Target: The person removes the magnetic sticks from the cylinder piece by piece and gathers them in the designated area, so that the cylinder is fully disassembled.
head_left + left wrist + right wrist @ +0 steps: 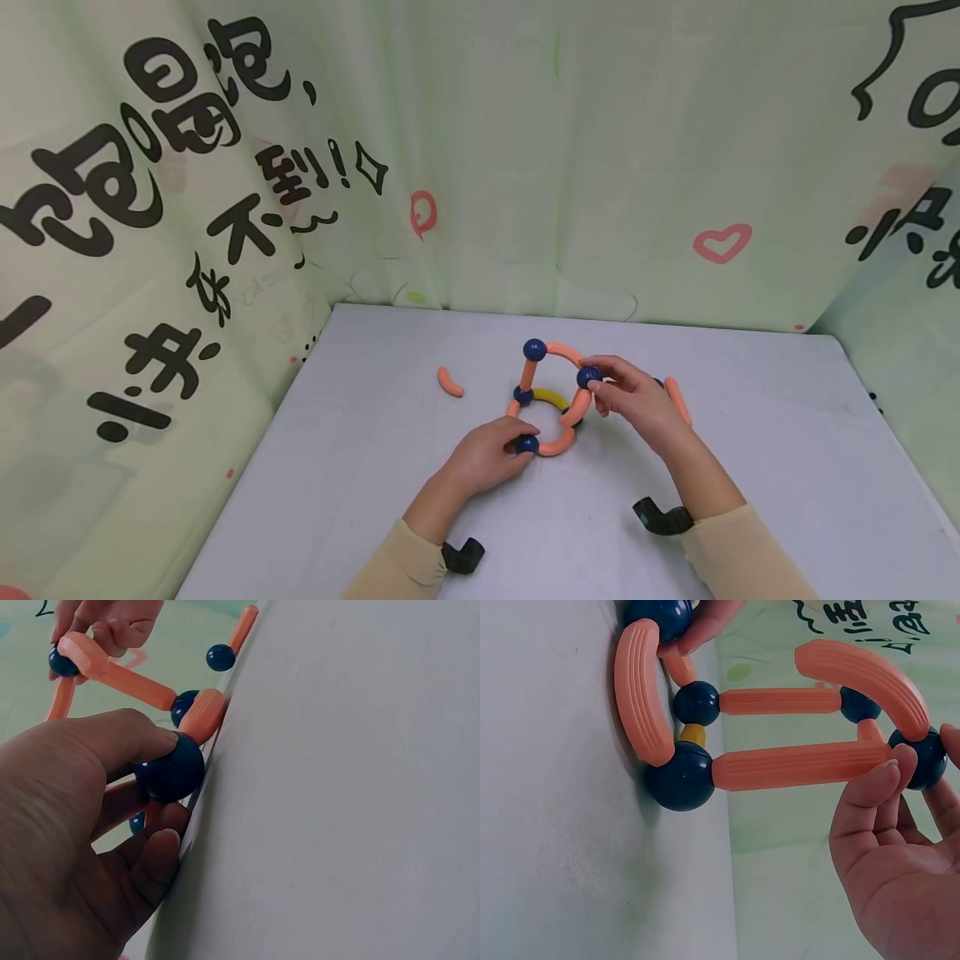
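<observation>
Beside the yellow rod (551,396), the left hand (486,454) and right hand (636,400) pinch separate blue balls (588,377), which uneven pulling could detach.

We see a pale tabletop (337,492). Near its centre stands a frame of blue balls and rods (551,397); a curved orange rod (450,382) lies toward ten o'clock, a ball-tipped orange rod (678,401) toward two.

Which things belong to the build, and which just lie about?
In the build:
joined blue balls
joined orange rods
yellow rod
left hand, right hand, each holding a ball

Lying apart, perhaps spares:
curved rod at left
ball-and-rod pair at right
</observation>
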### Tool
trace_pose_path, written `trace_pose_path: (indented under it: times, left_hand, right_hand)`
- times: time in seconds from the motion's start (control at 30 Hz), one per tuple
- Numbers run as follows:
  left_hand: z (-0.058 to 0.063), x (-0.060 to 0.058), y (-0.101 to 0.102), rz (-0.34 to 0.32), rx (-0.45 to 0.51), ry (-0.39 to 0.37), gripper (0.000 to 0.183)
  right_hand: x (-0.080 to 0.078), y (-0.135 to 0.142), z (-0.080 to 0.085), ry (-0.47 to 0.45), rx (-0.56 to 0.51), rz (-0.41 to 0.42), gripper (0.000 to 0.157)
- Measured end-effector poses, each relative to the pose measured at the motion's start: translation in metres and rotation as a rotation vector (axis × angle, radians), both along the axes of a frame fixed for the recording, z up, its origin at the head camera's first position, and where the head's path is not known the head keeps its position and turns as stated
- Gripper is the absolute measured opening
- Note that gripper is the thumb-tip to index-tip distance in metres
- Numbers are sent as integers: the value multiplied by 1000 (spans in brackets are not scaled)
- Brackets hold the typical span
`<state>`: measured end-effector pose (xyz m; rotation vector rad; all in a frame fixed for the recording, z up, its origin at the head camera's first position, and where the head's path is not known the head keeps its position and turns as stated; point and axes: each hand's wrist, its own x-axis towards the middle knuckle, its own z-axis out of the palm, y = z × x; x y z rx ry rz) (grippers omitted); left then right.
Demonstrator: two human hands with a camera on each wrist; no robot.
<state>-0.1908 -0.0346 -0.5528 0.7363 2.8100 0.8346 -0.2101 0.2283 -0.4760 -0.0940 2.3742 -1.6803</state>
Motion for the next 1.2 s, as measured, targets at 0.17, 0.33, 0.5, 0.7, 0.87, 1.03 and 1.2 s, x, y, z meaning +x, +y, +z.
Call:
trace_pose_path:
  times: [0.17, 0.33, 0.5, 0.7, 0.87, 1.03, 1.2]
  left_hand:
    - [-4, -3, -2, -21, 5, 22, 34]
    - [-5, -5, -4, -23, 25, 44, 33]
    - [-4, -5, -7, -15, 36, 47, 32]
    - [-1, -6, -10, -27, 41, 56, 32]
    - [0, -8, -14, -34, 54, 57, 32]
    - [-2, -11, -16, -26, 58, 59, 32]
    - [-6, -13, -17, -22, 56, 73, 34]
  right_hand:
    - [4, 2, -1, 20, -11, 20, 47]
    - [8, 1, -1, 29, -3, 18, 48]
    - [13, 0, 0, 21, 30, 5, 47]
    - [18, -2, 0, 12, 41, -6, 49]
    - [23, -5, 1, 1, 12, 1, 49]
    - [29, -8, 2, 18, -14, 12, 47]
    - [33, -10, 1, 46, -50, 13, 45]
